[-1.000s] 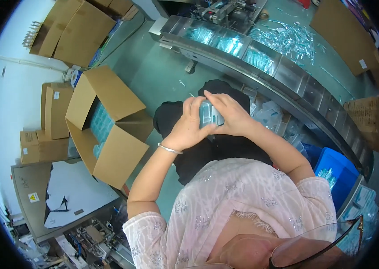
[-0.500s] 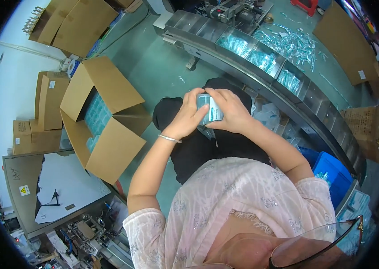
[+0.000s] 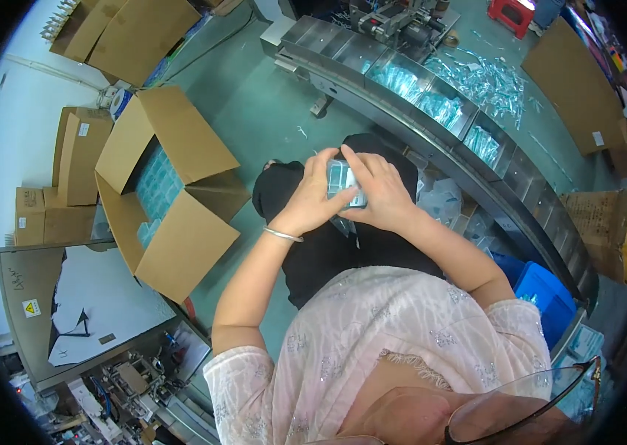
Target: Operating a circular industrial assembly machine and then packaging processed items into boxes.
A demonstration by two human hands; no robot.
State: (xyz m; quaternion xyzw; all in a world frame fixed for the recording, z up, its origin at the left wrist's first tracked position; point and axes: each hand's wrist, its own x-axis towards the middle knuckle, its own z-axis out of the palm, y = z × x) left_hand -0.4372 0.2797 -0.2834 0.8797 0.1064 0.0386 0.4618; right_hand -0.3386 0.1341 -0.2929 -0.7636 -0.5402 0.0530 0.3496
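Above my lap, both hands hold one small clear plastic box (image 3: 341, 176) with pale teal contents. My left hand (image 3: 314, 194) grips its left side, the thumb lying across the near part. Around the right side and far edge curl the fingers of my right hand (image 3: 379, 185). Its underside is hidden from me. To the left, an open cardboard carton (image 3: 187, 248) holds rows of similar teal boxes (image 3: 159, 182). On the right, a curved metal conveyor (image 3: 432, 141) has compartments filled with thin teal packets (image 3: 443, 107).
Loose teal packets (image 3: 495, 85) lie in a pile beyond the conveyor. A blue bin (image 3: 547, 297) stands by my right elbow. A machine with a grey panel (image 3: 28, 282) is at the lower left. More cartons (image 3: 87, 159) are stacked along the left wall.
The box has turned in my hands: its printed white face showed before, and now a clear side with teal contents faces up. The whole view has shifted slightly.
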